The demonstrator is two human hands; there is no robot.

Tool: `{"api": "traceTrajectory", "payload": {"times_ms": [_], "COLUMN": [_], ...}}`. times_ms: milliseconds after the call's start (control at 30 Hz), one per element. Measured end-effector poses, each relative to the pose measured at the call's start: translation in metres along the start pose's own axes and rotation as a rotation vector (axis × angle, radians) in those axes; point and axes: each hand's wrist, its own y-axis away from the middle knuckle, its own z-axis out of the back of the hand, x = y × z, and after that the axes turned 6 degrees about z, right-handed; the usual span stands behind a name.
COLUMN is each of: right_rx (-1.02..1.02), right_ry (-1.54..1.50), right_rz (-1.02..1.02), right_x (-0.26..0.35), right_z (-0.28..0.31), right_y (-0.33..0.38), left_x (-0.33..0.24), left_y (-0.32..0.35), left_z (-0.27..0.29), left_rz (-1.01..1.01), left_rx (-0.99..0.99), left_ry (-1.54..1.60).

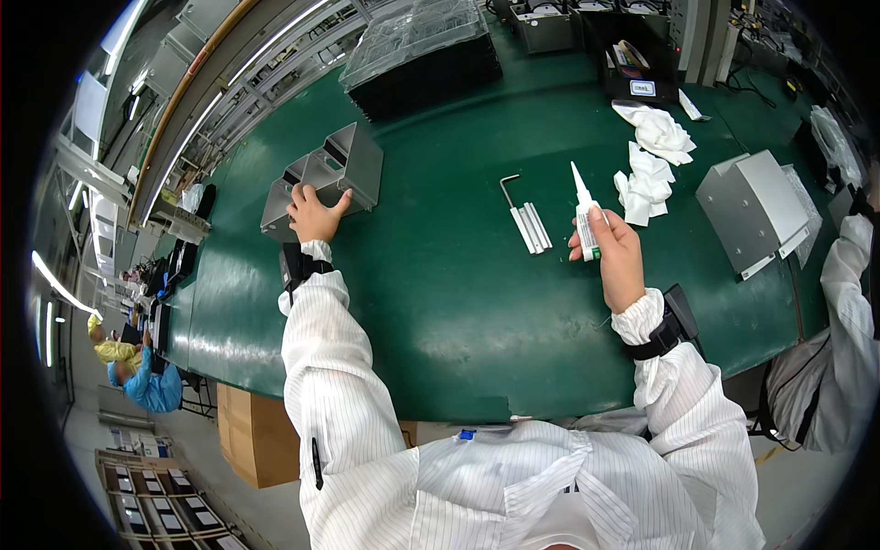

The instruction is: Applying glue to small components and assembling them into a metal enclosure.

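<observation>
My left hand point(314, 214) rests on the near edge of a grey folded sheet-metal part point(325, 172) at the left of the green table, its fingers gripping the rim. My right hand point(612, 254) holds a white glue tube point(584, 215) upright, the long pointed nozzle aimed away from me. Between the two hands lie a small metal hex key point(507, 186) and a pair of short silver metal strips point(531, 226) flat on the table.
Crumpled white wipes point(654, 156) lie beyond the tube. A second grey metal housing point(754, 209) sits at the right, near another person's white sleeve point(848, 302). Stacked black trays with clear covers point(422, 50) stand at the back. Cardboard boxes point(257, 431) stand below the table's edge.
</observation>
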Motion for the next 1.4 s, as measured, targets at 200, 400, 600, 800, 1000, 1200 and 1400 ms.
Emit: {"api": "traceTrajectory", "payload": {"times_ms": [200,400,600,800,1000,1200,1400], "right_rx": [0.017,0.016,0.005,0.022,-0.059,-0.006,0.006], "right_ry": [-0.015,0.008,0.036,0.014,-0.001,0.000,0.009], "right_rz": [-0.012,-0.016,-0.039,-0.057,-0.024,-0.035,-0.006], "right_x": [0.004,0.000,0.004,0.002,0.006,0.001,-0.002], "right_z": [-0.002,-0.001,-0.001,-0.008,-0.003,-0.006,-0.004], "right_y": [0.002,0.002,0.002,0.004,0.011,0.009,0.006], "left_x": [0.014,0.018,0.023,0.043,0.027,0.039,0.035], "left_y": [-0.011,-0.019,-0.029,-0.033,-0.034,-0.030,-0.025], "left_z": [-0.007,-0.010,-0.018,-0.020,-0.023,-0.014,-0.013], "left_rz": [0.007,0.059,0.033,0.034,0.003,0.054,0.082], "left_rx": [-0.020,0.031,-0.031,-0.045,-0.048,0.048,0.161], "left_ry": [-0.003,-0.057,-0.023,-0.014,0.038,0.015,0.077]}}
